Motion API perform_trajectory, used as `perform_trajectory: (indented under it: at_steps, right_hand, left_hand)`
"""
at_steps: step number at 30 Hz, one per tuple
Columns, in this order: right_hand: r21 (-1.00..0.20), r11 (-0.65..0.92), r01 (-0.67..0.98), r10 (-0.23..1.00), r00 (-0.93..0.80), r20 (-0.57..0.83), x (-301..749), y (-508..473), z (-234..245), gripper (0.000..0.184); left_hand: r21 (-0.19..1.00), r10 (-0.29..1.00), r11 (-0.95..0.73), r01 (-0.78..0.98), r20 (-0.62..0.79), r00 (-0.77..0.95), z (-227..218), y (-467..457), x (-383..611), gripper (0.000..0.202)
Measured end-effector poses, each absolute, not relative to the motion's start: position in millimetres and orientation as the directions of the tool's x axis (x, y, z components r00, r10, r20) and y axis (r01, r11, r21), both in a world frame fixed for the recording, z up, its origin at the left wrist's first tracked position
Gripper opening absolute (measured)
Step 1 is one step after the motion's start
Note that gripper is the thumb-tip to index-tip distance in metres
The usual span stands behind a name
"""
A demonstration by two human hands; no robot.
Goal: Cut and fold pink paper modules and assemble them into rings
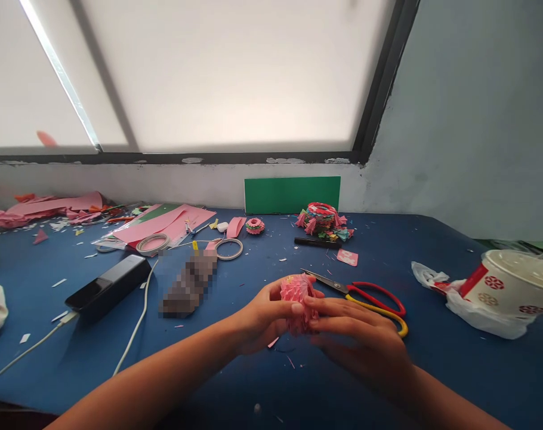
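Note:
A pink folded-paper ring is held up over the blue table between both hands. My left hand grips it from the left, thumb across its near side. From the right, my right hand has its fingertips pressed against the ring, and that hand's lower edge is a little blurred. Just behind my right hand lie scissors with red and yellow handles, their blades pointing left. Farther back stand a small pink and green paper ring and a larger multicoloured paper piece.
Left are a black power bank with a white cable, tape rolls and pink paper sheets. A black pen lies behind the scissors. A paper cup in a plastic bag stands right. Paper scraps litter the table.

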State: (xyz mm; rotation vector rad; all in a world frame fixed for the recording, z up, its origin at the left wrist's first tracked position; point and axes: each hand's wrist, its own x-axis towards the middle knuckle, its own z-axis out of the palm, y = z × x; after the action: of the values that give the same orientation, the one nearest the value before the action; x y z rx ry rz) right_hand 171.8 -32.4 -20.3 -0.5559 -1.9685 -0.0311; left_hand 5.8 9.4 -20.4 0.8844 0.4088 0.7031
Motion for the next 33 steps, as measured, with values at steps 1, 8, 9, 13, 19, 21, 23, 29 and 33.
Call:
perform_trajectory:
  at_steps: [1,8,9,13,19,21,23,29,33]
  right_hand:
    - [-0.223,0.889,0.399,0.374,-0.354,0.857,172.0,-32.2,-20.2,0.010]
    - [-0.244,0.862,0.444,0.415,-0.342,0.843,177.8,-29.9,-20.8,0.025]
    - [-0.251,0.854,0.456,0.427,-0.335,0.840,179.3,-29.2,-20.9,0.028]
    - [-0.303,0.819,0.487,0.502,-0.352,0.790,185.7,-25.9,-20.3,0.046]
    - [-0.440,0.785,0.436,0.619,-0.554,0.556,187.9,-22.7,-22.2,0.085]
    - [-0.493,0.767,0.411,0.636,-0.586,0.502,187.0,-22.2,-25.2,0.083]
    - [-0.524,0.749,0.405,0.652,-0.589,0.477,186.2,-22.1,-27.7,0.084]
    - [-0.489,0.733,0.473,0.672,-0.611,0.418,183.3,-24.5,-28.2,0.089]
    - [-0.439,0.726,0.529,0.686,-0.601,0.411,178.9,-25.2,-25.7,0.087]
  left_hand:
    - [0.812,0.708,0.441,-0.383,-0.052,0.705,-19.8,9.3,6.2,0.050]
    - [0.777,0.685,0.489,-0.397,-0.060,0.726,-22.4,10.9,6.8,0.041]
    - [0.771,0.676,0.498,-0.397,-0.058,0.734,-23.3,11.1,6.7,0.040]
    - [0.768,0.629,0.532,-0.355,-0.078,0.773,-26.0,10.2,6.5,0.043]
    - [0.803,0.585,0.511,-0.307,-0.063,0.809,-30.5,5.8,7.7,0.042]
    - [0.813,0.561,0.507,-0.286,-0.060,0.826,-31.7,5.0,8.0,0.046]
    - [0.814,0.549,0.510,-0.278,-0.060,0.833,-32.1,4.3,8.1,0.054]
    - [0.820,0.568,0.524,-0.232,-0.133,0.812,-32.2,2.5,9.8,0.039]
    - [0.791,0.600,0.546,-0.276,-0.139,0.788,-31.2,1.8,11.7,0.037]
